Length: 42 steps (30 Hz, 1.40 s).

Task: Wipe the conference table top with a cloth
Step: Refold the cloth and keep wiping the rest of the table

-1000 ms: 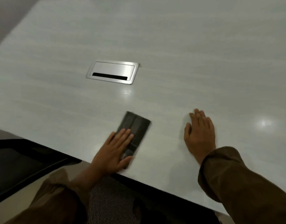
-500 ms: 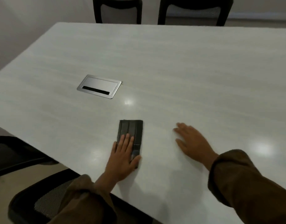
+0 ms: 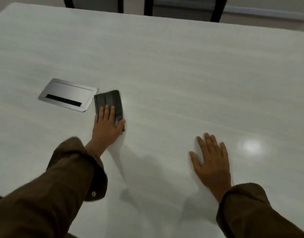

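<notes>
Right grip point(image 3: 211, 162) lies flat and spread on the bench point(image 3: 182, 66), holding nothing. Further out, left grip point(image 3: 107, 124) presses straight fingers on the dark folded cloth point(image 3: 107, 98), just beside the metal cable hatch point(image 3: 67, 95). Cloth looks light, soft, probably slidey, so palm on top beats pinching an edge imo.

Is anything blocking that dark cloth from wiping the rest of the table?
Only on its left: the metal cable hatch sits right beside the cloth, which the left hand presses flat. Ahead and to the right, the table top shows nothing in the cloth's path.
</notes>
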### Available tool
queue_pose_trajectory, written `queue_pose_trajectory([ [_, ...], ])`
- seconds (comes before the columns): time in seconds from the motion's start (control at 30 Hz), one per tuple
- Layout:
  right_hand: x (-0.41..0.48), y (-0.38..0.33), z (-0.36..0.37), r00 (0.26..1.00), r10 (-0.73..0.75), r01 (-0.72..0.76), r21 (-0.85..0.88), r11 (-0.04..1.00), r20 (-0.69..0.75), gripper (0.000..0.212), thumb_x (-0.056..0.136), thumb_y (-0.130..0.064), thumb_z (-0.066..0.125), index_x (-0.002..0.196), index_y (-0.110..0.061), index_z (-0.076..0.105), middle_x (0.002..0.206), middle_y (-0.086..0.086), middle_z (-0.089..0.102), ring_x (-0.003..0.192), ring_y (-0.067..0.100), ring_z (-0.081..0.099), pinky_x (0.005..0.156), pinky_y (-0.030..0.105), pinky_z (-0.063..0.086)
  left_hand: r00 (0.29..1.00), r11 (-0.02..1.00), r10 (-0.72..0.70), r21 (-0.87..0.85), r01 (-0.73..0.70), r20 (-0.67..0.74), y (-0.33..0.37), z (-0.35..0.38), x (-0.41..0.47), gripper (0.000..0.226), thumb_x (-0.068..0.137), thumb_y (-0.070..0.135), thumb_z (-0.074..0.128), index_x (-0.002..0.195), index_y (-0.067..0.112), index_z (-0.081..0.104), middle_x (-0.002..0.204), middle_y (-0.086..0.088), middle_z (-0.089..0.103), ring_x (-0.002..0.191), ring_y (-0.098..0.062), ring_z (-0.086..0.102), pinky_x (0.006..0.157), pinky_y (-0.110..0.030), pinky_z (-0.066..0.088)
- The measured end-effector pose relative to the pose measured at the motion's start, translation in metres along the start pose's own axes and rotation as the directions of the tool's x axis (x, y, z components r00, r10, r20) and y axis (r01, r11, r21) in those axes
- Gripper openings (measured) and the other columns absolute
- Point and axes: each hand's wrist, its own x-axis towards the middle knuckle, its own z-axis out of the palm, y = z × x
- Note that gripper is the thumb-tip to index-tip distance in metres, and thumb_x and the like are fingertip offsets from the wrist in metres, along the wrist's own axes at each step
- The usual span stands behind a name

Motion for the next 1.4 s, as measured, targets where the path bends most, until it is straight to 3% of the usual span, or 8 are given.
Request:
queue_pose_trajectory([
  [0.23, 0.005, 0.003, -0.006, 0.994, 0.048, -0.048, 0.004, 0.999, 0.103, 0.059, 0.095, -0.047, 0.053, 0.147, -0.02, 0.047, 0.158, 0.005, 0.038, 0.149, 0.02, 0.028, 0.12, 0.051, 0.025, 0.945, 0.945, 0.327, 0.0, -0.327, -0.016, 0.181, 0.02, 0.124, 0.084, 0.09, 0.063, 0.011, 0.156, 0.012, 0.02, 0.163, -0.012, 0.016, 0.152, -0.028, 0.007, 0.121, -0.045, 0.006],
  [0.37, 0.007, 0.001, -0.008, 0.982, 0.07, -0.065, -0.034, 0.997, 0.175, 0.061, 0.097, -0.051, 0.047, 0.15, -0.021, 0.042, 0.161, 0.003, 0.032, 0.151, 0.019, 0.022, 0.121, 0.05, 0.022, 0.789, 0.788, 0.612, 0.046, -0.614, 0.054, 0.273, 0.033, 0.12, 0.083, 0.089, 0.063, 0.007, 0.157, 0.015, 0.017, 0.164, -0.008, 0.013, 0.152, -0.025, 0.004, 0.122, -0.046, 0.005],
  [0.5, 0.008, 0.004, -0.006, 0.986, 0.059, -0.055, -0.034, 0.998, 0.155, 0.061, 0.095, -0.046, 0.054, 0.149, -0.019, 0.045, 0.159, 0.005, 0.034, 0.15, 0.021, 0.026, 0.12, 0.051, 0.025, 0.609, 0.61, 0.792, 0.009, -0.793, 0.037, 0.236, 0.035, 0.144, 0.075, 0.095, 0.064, 0.024, 0.155, 0.019, 0.027, 0.162, -0.004, 0.022, 0.151, -0.021, 0.013, 0.123, -0.04, 0.01],
  [0.63, 0.007, 0.006, -0.005, 0.991, 0.038, -0.035, -0.033, 0.999, 0.125, 0.06, 0.093, -0.042, 0.058, 0.146, -0.017, 0.048, 0.158, 0.006, 0.037, 0.149, 0.023, 0.03, 0.117, 0.053, 0.028, 0.792, 0.796, 0.603, 0.013, -0.605, -0.096, 0.117, 0.019, 0.178, 0.069, 0.097, 0.058, 0.037, 0.149, 0.013, 0.041, 0.155, -0.011, 0.037, 0.147, -0.029, 0.028, 0.119, -0.043, 0.024],
  [0.8, 0.008, 0.003, -0.006, 0.993, 0.046, -0.044, -0.025, 0.999, 0.109, 0.058, 0.095, -0.045, 0.052, 0.145, -0.016, 0.05, 0.157, 0.007, 0.038, 0.148, 0.023, 0.031, 0.118, 0.052, 0.028, 0.976, 0.987, 0.149, -0.028, -0.156, -0.158, 0.001, -0.003, 0.136, 0.077, 0.095, 0.061, 0.028, 0.153, 0.01, 0.029, 0.161, -0.012, 0.023, 0.151, -0.029, 0.012, 0.12, -0.043, 0.011],
  [0.97, 0.005, 0.003, -0.006, 0.996, 0.031, -0.029, -0.026, 0.999, 0.088, 0.058, 0.095, -0.045, 0.052, 0.146, -0.018, 0.049, 0.157, 0.006, 0.039, 0.148, 0.022, 0.03, 0.119, 0.051, 0.026, 0.969, 0.999, 0.038, -0.005, -0.04, -0.245, 0.06, 0.024, 0.088, 0.072, 0.096, 0.054, 0.032, 0.144, 0.002, 0.045, 0.15, -0.022, 0.042, 0.141, -0.042, 0.034, 0.113, -0.054, 0.031],
  [1.23, 0.004, 0.002, -0.009, 0.994, 0.041, -0.039, -0.018, 0.999, 0.1, 0.058, 0.098, -0.049, 0.044, 0.147, -0.019, 0.045, 0.156, 0.007, 0.041, 0.148, 0.024, 0.031, 0.122, 0.047, 0.021, 0.884, 0.886, 0.459, -0.034, -0.463, -0.09, 0.137, 0.051, -0.097, 0.071, 0.096, 0.056, 0.037, 0.154, 0.015, 0.03, 0.162, -0.007, 0.025, 0.151, -0.024, 0.014, 0.119, -0.049, 0.019],
  [1.4, 0.003, 0.004, -0.007, 0.998, 0.035, -0.035, -0.008, 0.999, 0.057, 0.055, 0.098, -0.048, 0.047, 0.143, -0.018, 0.051, 0.153, 0.009, 0.045, 0.145, 0.025, 0.035, 0.12, 0.046, 0.021, 0.99, 0.995, 0.093, -0.032, -0.097, -0.108, 0.004, 0.045, -0.173, 0.072, 0.096, 0.056, 0.038, 0.153, 0.013, 0.031, 0.161, -0.008, 0.026, 0.151, -0.025, 0.016, 0.118, -0.049, 0.025],
])
